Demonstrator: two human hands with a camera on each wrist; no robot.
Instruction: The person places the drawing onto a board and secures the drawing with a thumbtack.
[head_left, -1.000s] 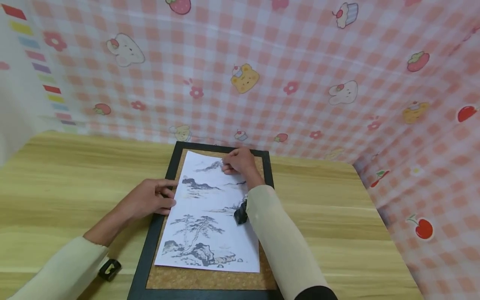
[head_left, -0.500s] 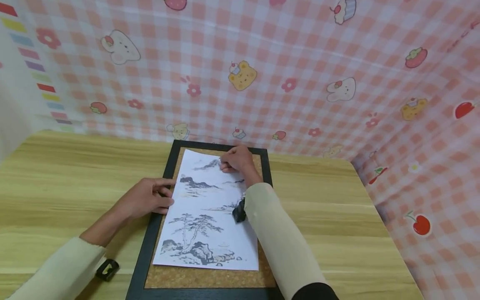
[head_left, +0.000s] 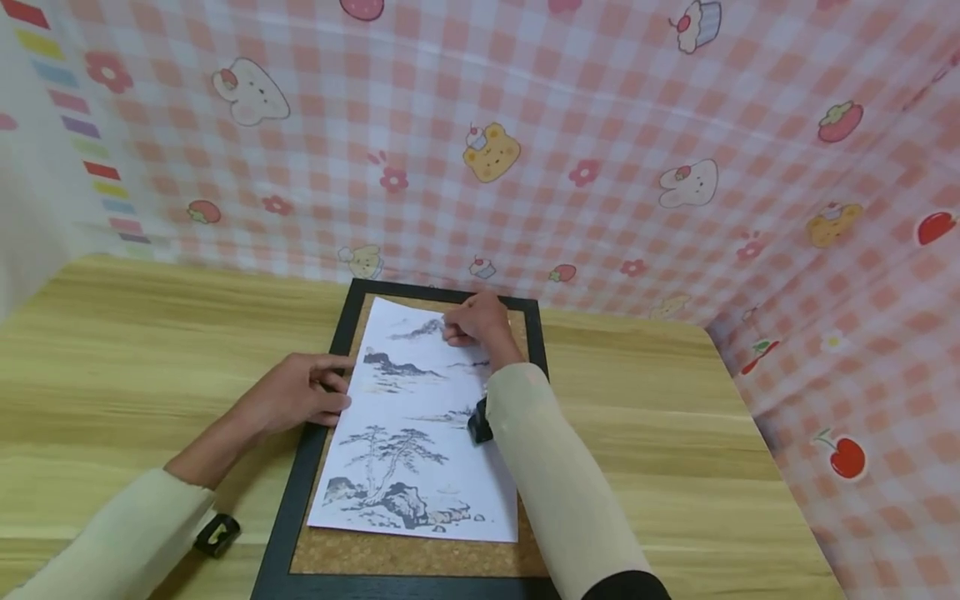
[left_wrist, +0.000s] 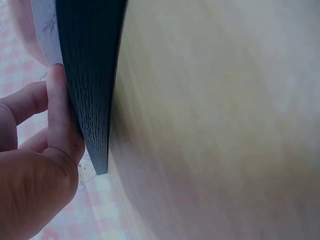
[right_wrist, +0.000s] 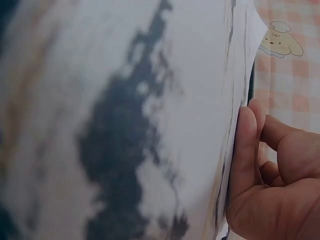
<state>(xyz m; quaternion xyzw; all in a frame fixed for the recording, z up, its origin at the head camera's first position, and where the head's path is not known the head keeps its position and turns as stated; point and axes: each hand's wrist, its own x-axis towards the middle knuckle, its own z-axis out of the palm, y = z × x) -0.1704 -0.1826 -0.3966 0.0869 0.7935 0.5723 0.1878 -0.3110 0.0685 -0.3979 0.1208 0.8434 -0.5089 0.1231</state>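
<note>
A white paper sheet (head_left: 420,392) printed with an ink landscape of mountains and pine trees lies on a cork board (head_left: 420,562) in a black frame (head_left: 285,521). My left hand (head_left: 303,390) rests at the left edge of the board; its fingertips touch the frame and the sheet's border. Near the sheet's top, my right hand (head_left: 480,321) pinches something tiny between thumb and forefinger, against the paper. It looks like a small shiny pin, mostly hidden by the fingertips. In the right wrist view the thumb and forefinger meet close to the paper (right_wrist: 200,90).
The board lies on a light wood table (head_left: 645,433), its far edge near a pink checked cloth (head_left: 570,108) that hangs behind and to the right. Dark wrist devices show at both sleeves; the left device (head_left: 217,535) is just above the table.
Both hands hold nearly the same places on the sheet and board. The head view shifts slightly; nothing is visibly let go or taken up.
</note>
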